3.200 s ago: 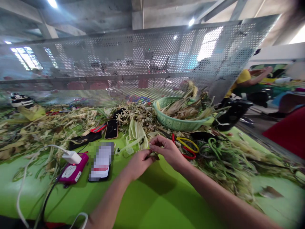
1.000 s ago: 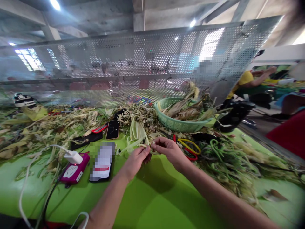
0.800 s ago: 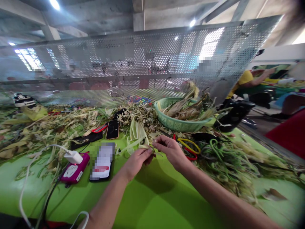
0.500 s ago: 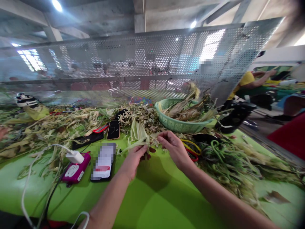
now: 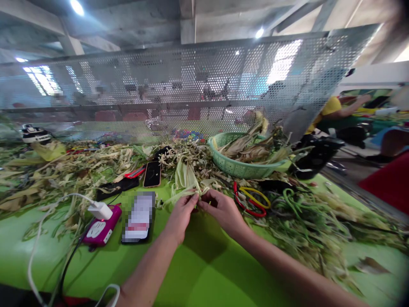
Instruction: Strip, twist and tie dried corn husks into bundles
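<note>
Pale strips of corn husk (image 5: 184, 175) fan out above my fingers over the green table (image 5: 204, 273). My left hand (image 5: 182, 213) pinches the lower end of these strips between thumb and fingertips. Close against it, my right hand (image 5: 223, 209) is closed with thumb and forefinger on the same husk strips. The fingertips of both hands nearly meet, and they hide the spot where the strips come together. To the right of my right hand lie scissors with red and yellow loop handles (image 5: 255, 198).
A green basket (image 5: 246, 170) of dry husks stands behind. Phones (image 5: 139, 217) and a magenta power bank (image 5: 102, 226) with cables lie left. Husk scraps (image 5: 96, 166) and green strips (image 5: 297, 213) cover both sides. A perforated metal screen (image 5: 159, 85) rises behind; a person sits far right.
My right hand has moved left and slightly down, from apart to beside my left hand, bringing its strip end in. The red loop has come into fuller view.
</note>
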The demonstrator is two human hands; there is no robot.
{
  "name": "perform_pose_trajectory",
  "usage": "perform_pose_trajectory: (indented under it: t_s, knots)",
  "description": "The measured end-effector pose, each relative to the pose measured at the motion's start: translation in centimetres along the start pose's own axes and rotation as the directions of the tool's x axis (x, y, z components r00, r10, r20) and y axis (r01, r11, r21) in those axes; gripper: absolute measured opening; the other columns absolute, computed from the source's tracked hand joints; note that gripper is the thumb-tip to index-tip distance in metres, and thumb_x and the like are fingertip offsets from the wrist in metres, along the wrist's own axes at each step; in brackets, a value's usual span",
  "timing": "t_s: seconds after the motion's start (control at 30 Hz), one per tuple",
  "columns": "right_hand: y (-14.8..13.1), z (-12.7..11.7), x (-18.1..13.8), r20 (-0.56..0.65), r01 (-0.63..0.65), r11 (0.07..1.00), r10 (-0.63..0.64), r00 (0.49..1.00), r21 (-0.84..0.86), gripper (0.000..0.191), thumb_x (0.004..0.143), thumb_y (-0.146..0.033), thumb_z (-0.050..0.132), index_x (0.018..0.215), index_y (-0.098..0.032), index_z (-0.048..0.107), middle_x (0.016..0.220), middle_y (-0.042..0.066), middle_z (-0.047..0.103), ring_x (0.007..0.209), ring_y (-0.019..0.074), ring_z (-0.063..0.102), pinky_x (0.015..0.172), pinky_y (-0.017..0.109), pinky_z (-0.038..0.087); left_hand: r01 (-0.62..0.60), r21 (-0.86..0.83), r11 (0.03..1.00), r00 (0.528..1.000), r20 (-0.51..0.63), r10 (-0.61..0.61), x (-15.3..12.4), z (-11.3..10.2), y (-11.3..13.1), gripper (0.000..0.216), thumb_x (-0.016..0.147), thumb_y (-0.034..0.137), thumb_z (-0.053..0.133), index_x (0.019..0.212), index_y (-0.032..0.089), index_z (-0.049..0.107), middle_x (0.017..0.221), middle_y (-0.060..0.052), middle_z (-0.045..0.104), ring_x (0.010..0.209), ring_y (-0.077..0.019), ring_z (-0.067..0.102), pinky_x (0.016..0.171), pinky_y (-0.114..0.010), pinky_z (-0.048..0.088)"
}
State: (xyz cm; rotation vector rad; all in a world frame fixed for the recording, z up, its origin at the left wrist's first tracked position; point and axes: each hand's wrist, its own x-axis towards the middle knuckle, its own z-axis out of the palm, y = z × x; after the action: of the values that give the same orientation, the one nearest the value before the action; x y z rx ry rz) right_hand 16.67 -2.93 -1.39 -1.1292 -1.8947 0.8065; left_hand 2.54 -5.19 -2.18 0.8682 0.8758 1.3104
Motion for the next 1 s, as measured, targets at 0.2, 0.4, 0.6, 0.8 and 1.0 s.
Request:
perform_pose_trajectory:
  t_s: [0.2, 0.4, 0.6, 0.8, 1.0]
  knots:
    - [-0.1, -0.2, 0.0, -0.015, 0.018, 0.998, -0.019, 1.000, -0.063, 0.011, 0.080, -0.024, 0.057, 0.070, -0.019, 0.058, 0.066, -0.001, 0.058, 0.062, 0.0139, 0.050, 0.057, 0.023, 0.036, 0.031, 0.112, 0.993, 0.999, -0.042, -0.026, -0.1, -0.2, 0.2, 0.034, 0.074, 0.042, 0.069, 0.100, 0.021, 0.068, 0.104, -0.007, 0.068, 0.100, -0.0221, 0.059, 0.089, -0.033, 0.042]
    - [-1.0, -0.7, 0.0, 0.015, 0.039, 0.991, -0.037, 0.999, -0.129, 0.010, 0.076, -0.021, 0.055, 0.066, -0.020, 0.052, 0.063, -0.002, 0.052, 0.060, 0.0134, 0.047, 0.055, 0.023, 0.033, -0.048, 0.205, 0.978, 0.999, -0.016, 0.052, 0.1, -0.4, 0.3, 0.034, 0.071, 0.043, 0.071, 0.094, 0.018, 0.067, 0.094, -0.007, 0.069, 0.096, -0.0226, 0.059, 0.088, -0.032, 0.042]
    - [-1.4, -0.9, 0.2, 0.072, 0.015, 0.995, -0.008, 0.997, -0.098, 0.013, 0.075, -0.021, 0.055, 0.063, -0.019, 0.050, 0.059, -0.004, 0.047, 0.058, 0.0121, 0.043, 0.053, 0.023, 0.030, 0.011, 0.136, 0.991, 1.000, -0.003, -0.011, -0.1, -0.4, 0.6, 0.042, 0.068, 0.050, 0.071, 0.093, 0.016, 0.067, 0.084, -0.005, 0.069, 0.091, -0.0225, 0.060, 0.082, -0.032, 0.044]
    - [-1.1, -0.9, 0.2, 0.140, -0.071, 0.997, 0.066, 0.988, 0.033, 0.011, 0.074, -0.019, 0.055, 0.064, -0.019, 0.052, 0.058, -0.004, 0.048, 0.055, 0.0108, 0.044, 0.051, 0.022, 0.031, 0.058, 0.070, 0.996, 0.997, -0.063, -0.054, -0.2, -0.3, 0.8, 0.038, 0.066, 0.048, 0.073, 0.083, 0.015, 0.064, 0.074, -0.003, 0.067, 0.077, -0.0194, 0.063, 0.075, -0.031, 0.047]
    - [-0.7, -0.9, 0.4, 0.209, -0.176, 0.954, 0.126, 0.970, 0.244, 0.015, 0.075, -0.029, 0.062, 0.068, -0.017, 0.056, 0.061, -0.003, 0.052, 0.055, 0.0107, 0.048, 0.051, 0.022, 0.039, 0.085, 0.001, 0.996, 0.996, -0.034, -0.085, 0.2, -1.1, 0.6, 0.036, 0.068, 0.046, 0.073, 0.087, 0.017, 0.062, 0.070, -0.001, 0.065, 0.068, -0.0170, 0.063, 0.067, -0.029, 0.048]
